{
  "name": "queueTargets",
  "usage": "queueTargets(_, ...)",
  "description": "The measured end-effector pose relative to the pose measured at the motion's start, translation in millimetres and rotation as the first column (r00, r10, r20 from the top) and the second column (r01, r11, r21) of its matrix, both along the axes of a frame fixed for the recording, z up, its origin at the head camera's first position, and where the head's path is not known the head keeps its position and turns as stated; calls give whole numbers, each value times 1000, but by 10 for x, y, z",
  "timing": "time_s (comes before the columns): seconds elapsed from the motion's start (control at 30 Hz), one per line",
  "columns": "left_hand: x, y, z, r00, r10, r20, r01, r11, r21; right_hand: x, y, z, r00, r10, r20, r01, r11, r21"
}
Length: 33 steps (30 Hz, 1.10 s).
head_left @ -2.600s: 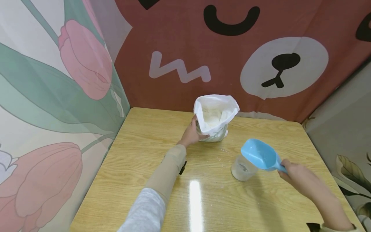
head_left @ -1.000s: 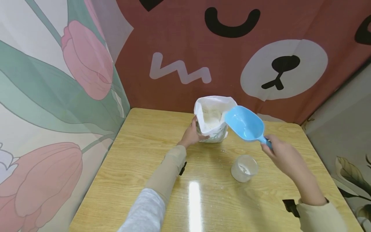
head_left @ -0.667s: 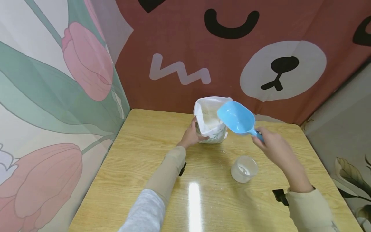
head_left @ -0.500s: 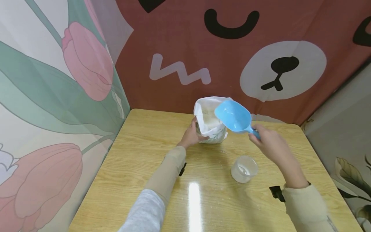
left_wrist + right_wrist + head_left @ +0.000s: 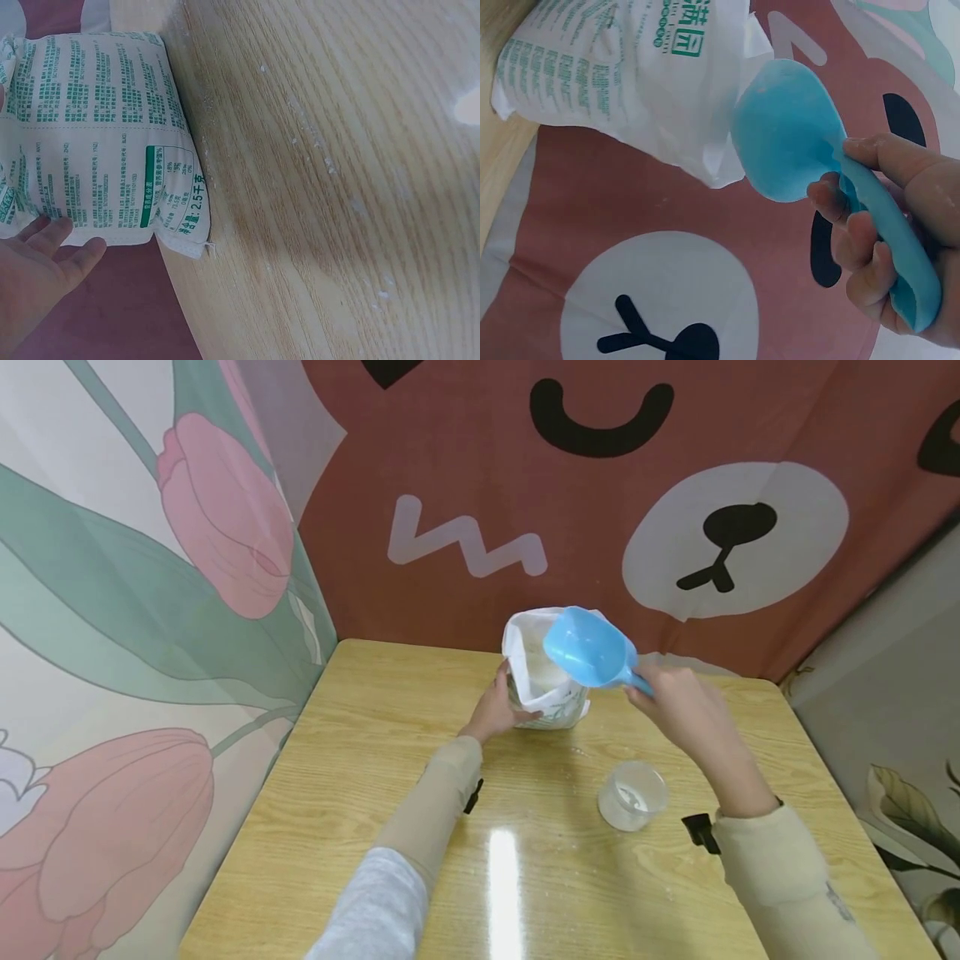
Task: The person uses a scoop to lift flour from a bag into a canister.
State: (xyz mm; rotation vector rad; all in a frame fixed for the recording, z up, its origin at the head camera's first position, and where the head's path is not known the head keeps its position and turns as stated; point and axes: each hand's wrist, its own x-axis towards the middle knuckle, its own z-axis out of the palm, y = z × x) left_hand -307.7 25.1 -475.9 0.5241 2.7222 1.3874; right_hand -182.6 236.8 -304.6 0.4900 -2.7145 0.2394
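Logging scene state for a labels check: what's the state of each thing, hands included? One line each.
Bag: upright, open at the top, pale powder inside.
Blue scoop: raised at the bag's mouth, no load visible.
Clear cup: upright, uncovered, a little white residue inside.
Table: flecked with white specks.
Left hand: holding the bag's side.
Right hand: gripping the scoop.

Behind the wood-grain table (image 5: pixel 337 802), a reddish-brown cloth (image 5: pixel 465 452) printed with a black arc (image 5: pixel 600 443), a zigzag (image 5: pixel 472 556) and a white muzzle (image 5: pixel 667 560) with a black nose (image 5: pixel 738 524). On the left, a pale cloth (image 5: pixel 45 410) with pink tulips (image 5: pixel 228 518) and green leaves (image 5: pixel 142 602); on the right, a grey cloth (image 5: pixel 892 635) with brownish leaves (image 5: pixel 909 793). On the table, a strip of glare (image 5: pixel 505 893).
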Motion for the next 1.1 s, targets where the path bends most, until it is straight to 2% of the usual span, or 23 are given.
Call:
queueTargets(0.13, -4, -3, 14, 1000, -3, -1, 3, 1000, 7, -60, -70, 63, 994, 42, -100, -36, 998, 60)
queueTargets(0.2, -3, -4, 23, 1000, -4, -1, 4, 1000, 10, -89, -109, 102, 991, 52, -123, -39, 994, 101)
queueTargets(0.6, -9, 0, 11, 1000, 3, -30, -4, 1000, -12, -281, -295, 210, 1000, -25, 9, 22, 964, 264)
queueTargets(0.7, -12, -6, 10, 1000, 11, -27, -12, 1000, -12, -340, -369, 200, 999, -42, 12, 35, 942, 334)
queueTargets(0.9, -13, -5, 5, 999, 15, -34, -16, 1000, -8, -478, -511, 68, 999, -36, -15, 39, 869, 494)
queueTargets(0.97, -7, -3, 4, 999, 12, -37, -12, 1000, -10, -519, -540, 5, 999, -44, 5, 35, 852, 522)
queueTargets(1.1, -2, -2, 1, 999, 9, -38, -10, 1000, -21, -595, -562, -109, 997, -67, 42, 34, 838, 544)
